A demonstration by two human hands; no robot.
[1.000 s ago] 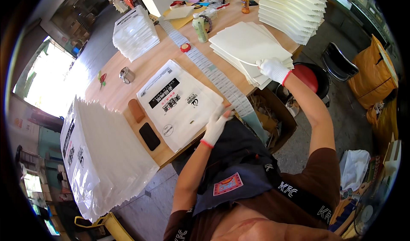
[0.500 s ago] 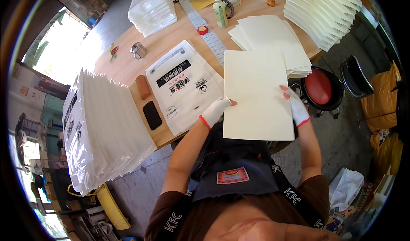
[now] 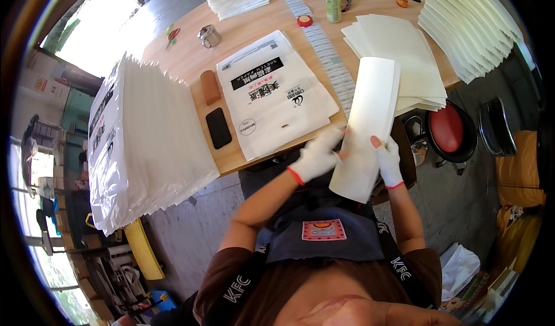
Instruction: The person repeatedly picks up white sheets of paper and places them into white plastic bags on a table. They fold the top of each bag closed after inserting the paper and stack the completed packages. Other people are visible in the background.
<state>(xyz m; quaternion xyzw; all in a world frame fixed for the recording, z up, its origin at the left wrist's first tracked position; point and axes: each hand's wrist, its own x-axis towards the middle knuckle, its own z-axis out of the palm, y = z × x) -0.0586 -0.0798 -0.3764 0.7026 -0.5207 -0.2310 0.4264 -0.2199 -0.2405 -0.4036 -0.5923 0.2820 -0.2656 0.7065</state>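
Observation:
A few cream paper sheets (image 3: 370, 118) are bowed into a curve lengthwise, above the table's front edge. My right hand (image 3: 389, 163), in a white fingertip-exposing glove, is closed on their right edge with the thumb on top. My left hand (image 3: 319, 154), gloved the same way, is at their left edge; motion smears its fingers, so its grip cannot be made out. Behind the held paper lies a fanned pile of cream sheets (image 3: 399, 48). To the left, a flat stack of printed white plastic bags (image 3: 272, 95) lies on the table.
A tall pile of filled plastic packs (image 3: 156, 147) stands at the left. Near it are a black phone (image 3: 218, 128), a brown cylinder (image 3: 210, 88) and a metal cup (image 3: 208, 36). A bottle (image 3: 334, 2) and a red round item (image 3: 304, 21) stand farther back. A red-seated stool (image 3: 445, 128) is at right.
The paper has gone from flat to curved and tilted. My left hand has moved right along with it, and my right hand has shifted inward. The view has turned slightly.

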